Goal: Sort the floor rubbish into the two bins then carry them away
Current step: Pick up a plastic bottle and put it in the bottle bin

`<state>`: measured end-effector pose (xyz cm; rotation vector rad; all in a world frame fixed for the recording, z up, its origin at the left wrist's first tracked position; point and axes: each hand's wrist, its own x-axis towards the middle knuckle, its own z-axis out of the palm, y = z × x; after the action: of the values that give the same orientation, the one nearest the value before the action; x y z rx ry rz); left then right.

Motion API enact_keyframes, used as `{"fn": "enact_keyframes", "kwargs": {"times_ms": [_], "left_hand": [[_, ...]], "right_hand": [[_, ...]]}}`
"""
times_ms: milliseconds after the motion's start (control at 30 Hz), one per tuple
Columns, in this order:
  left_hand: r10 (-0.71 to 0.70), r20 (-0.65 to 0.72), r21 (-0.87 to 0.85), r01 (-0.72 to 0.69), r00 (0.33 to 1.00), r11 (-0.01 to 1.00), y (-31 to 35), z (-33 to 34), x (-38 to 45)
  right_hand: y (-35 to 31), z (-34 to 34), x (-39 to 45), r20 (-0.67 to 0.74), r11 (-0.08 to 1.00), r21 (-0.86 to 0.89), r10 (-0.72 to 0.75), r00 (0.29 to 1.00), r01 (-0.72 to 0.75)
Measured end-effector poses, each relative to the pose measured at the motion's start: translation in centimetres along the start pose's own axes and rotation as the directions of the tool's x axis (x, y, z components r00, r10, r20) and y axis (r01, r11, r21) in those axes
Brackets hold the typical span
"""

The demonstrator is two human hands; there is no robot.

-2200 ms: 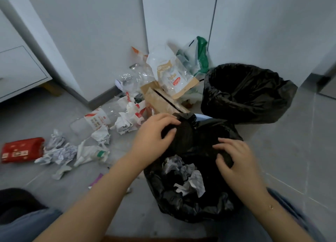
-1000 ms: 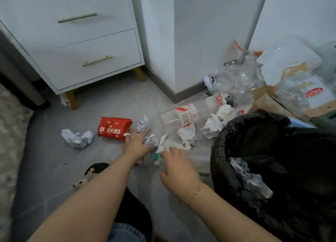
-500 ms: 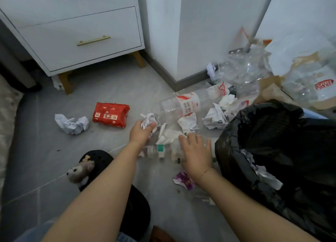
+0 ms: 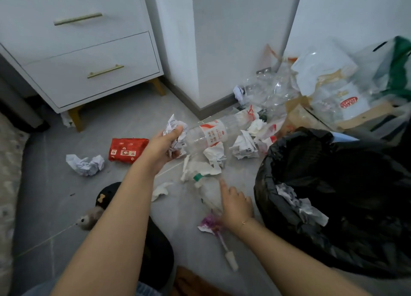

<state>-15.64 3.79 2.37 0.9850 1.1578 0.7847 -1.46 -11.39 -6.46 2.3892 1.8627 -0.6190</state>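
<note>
My left hand [image 4: 163,146] is raised off the floor and grips a crumpled white paper ball [image 4: 175,131]. My right hand [image 4: 235,203] hovers low over the floor with loosely bent fingers, next to a small clear bottle with a green cap [image 4: 203,181]; it holds nothing. A bin lined with a black bag [image 4: 333,184] stands at the right with crumpled paper [image 4: 300,204] inside. On the floor lie a clear plastic bottle with a red label [image 4: 213,133], more paper balls [image 4: 85,164], a red packet [image 4: 126,150] and a purple wrapper [image 4: 209,223].
A white drawer unit on wooden legs [image 4: 84,58] stands at the back left. A white wall corner [image 4: 211,51] rises behind the rubbish. Plastic bags and cardboard [image 4: 329,95] pile up at the back right. My black slipper [image 4: 106,193] is near the left forearm.
My left hand has lifted off the floor with the paper ball in its grip. My right hand has drawn back toward me, away from the small bottle and tissue.
</note>
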Motion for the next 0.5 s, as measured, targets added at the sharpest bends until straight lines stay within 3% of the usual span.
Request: {"fn": "enact_keyframes", "kwargs": {"times_ms": [100,167,300,367,500], "left_hand": [[0.056,-0.002,-0.091,-0.056,0.998,0.994,1.0,0.3,-3.6],[0.078,-0.008,-0.186,-0.078,0.997,0.98,1.6,0.5,-6.1],[0.067,-0.056,-0.276,-0.08,0.996,0.958,2.3,0.7,-9.5],[0.062,-0.057,-0.271,-0.076,0.996,0.959,3.0,1.2,-10.8],[0.132,0.011,-0.28,-0.124,0.991,0.952,4.9,3.7,-13.3]], "right_hand": [[-0.5,-0.8,-1.3,-0.02,0.989,0.143,0.025,1.0,-0.022],[-1.0,-2.1,-2.7,-0.068,0.94,0.341,0.056,0.996,-0.03],[-1.8,-5.9,-5.5,-0.189,0.687,0.723,0.096,0.977,0.072],[-2.0,-8.1,-7.3,-0.253,0.572,0.803,0.073,0.965,0.167],[-0.9,-12.0,-9.5,-0.391,0.47,0.821,0.05,0.919,0.324]]}}
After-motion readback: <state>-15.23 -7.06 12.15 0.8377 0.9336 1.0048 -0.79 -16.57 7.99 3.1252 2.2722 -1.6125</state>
